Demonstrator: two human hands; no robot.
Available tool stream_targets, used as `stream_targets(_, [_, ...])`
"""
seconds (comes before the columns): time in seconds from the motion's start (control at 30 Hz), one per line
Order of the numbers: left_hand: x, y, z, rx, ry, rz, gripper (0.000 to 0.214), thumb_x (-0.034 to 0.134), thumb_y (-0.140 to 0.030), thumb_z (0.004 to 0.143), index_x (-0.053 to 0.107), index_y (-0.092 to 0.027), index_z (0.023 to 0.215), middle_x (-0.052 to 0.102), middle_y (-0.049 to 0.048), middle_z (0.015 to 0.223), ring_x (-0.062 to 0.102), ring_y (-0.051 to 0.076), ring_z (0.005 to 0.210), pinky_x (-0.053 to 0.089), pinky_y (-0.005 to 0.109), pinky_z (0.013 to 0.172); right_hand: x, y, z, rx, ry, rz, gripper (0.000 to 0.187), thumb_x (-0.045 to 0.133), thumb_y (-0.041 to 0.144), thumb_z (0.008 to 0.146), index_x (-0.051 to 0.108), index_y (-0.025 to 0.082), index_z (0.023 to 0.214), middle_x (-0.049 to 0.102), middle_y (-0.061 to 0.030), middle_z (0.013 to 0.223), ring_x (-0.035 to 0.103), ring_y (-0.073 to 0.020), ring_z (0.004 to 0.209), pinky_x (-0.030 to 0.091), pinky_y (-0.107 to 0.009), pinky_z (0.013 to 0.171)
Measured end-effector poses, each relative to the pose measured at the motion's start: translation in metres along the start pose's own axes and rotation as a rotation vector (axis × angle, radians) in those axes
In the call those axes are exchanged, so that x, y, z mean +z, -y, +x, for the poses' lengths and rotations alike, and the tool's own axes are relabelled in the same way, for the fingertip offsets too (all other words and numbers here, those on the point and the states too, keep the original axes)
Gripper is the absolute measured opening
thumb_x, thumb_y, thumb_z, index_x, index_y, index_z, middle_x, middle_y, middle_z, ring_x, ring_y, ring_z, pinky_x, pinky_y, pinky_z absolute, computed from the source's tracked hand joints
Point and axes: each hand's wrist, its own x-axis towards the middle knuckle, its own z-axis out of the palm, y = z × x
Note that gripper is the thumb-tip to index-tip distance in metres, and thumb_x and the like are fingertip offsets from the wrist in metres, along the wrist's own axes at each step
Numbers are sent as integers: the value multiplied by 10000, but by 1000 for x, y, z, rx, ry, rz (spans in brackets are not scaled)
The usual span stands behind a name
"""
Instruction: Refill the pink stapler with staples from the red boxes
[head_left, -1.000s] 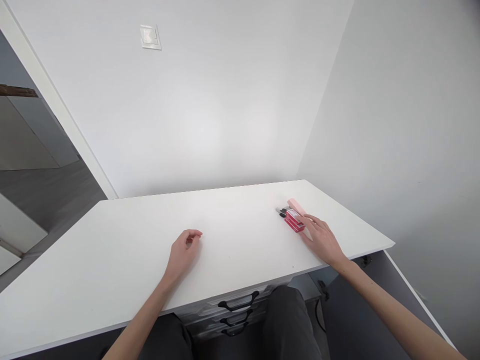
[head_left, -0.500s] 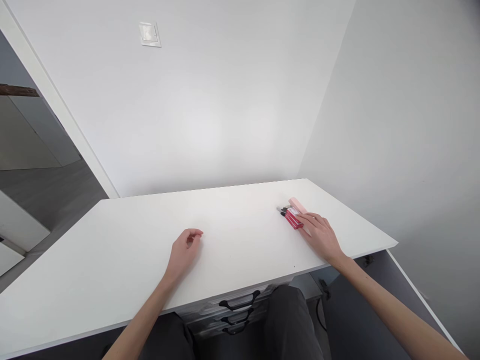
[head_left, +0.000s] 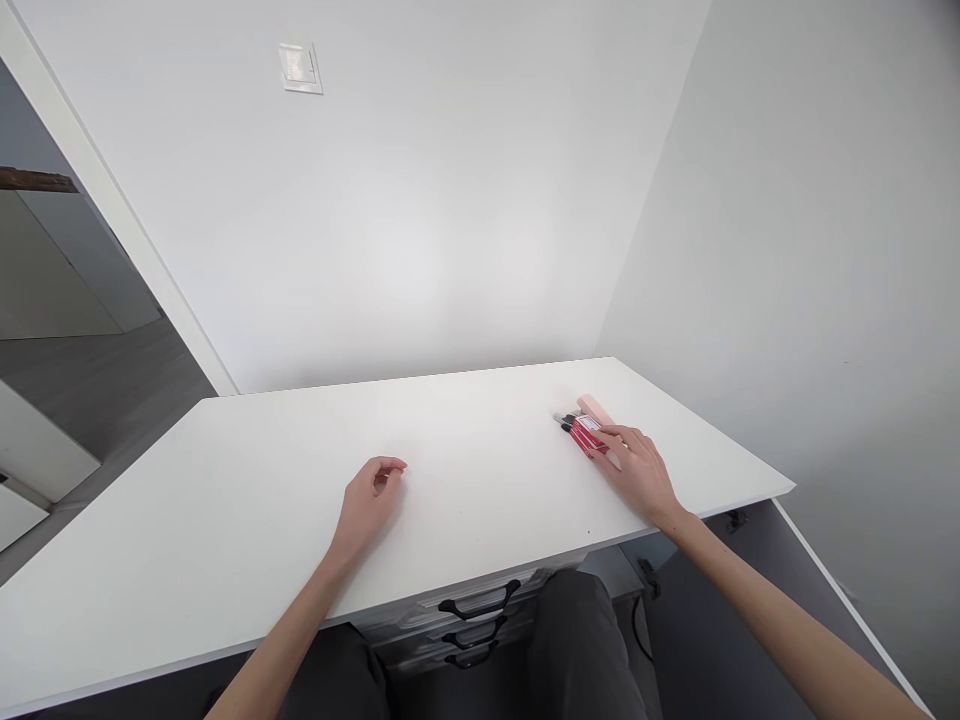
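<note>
My right hand point(head_left: 636, 473) is at the right part of the white tabletop, its thumb and fingers closed on a small red box point(head_left: 586, 430) with a white label. Part of the box is hidden under the fingertips. Against it, on the left, lie slim items with black and silver ends point(head_left: 562, 421), too small to name. Just behind the box is a pale pink bar-shaped thing point(head_left: 594, 407), partly covered by my hand. My left hand point(head_left: 369, 505) rests on the tabletop left of centre, fingers curled and thumb tip near the index fingertip, with nothing visible in it.
The white tabletop point(head_left: 480, 440) runs to the back wall and near the right wall. Under its front edge are drawers with black handles point(head_left: 480, 602) and an open cabinet door point(head_left: 750, 600). My legs are below. A light switch point(head_left: 300, 68) and a doorway are at the left.
My right hand has shifted slightly to the left, and its thumb has come in against the red box. My left hand stays where it was.
</note>
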Motion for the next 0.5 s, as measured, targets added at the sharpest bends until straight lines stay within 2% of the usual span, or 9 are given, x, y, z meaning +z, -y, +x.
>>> stream_targets(0.27, [0, -1, -1, 4, 14, -3, 262, 487, -395, 911, 670, -239, 1016, 741, 58, 1100, 689, 256, 994, 518, 382, 898, 2, 0, 1, 18, -15, 2, 324, 482, 384, 990, 653, 264, 1238, 636, -116, 1247, 569, -332, 1146, 461, -505, 962])
stream_targets(0.4, [1, 1, -1, -1, 26, -12, 261, 489, -393, 915, 670, -238, 1022, 735, 58, 1112, 683, 256, 1008, 516, 385, 902, 5, 3, -2, 61, -70, 0, 490, 561, 462, 947, 530, 235, 1380, 566, -158, 1294, 533, -360, 1179, 476, -503, 954])
stream_targets(0.5, [1, 3, 0, -1, 27, -12, 253, 491, -379, 917, 672, -239, 1024, 736, 52, 1107, 686, 248, 1002, 517, 372, 890, 8, 2, -2, 108, -79, -17, 534, 573, 482, 933, 493, 221, 1392, 545, -166, 1277, 536, -363, 1157, 493, -495, 928])
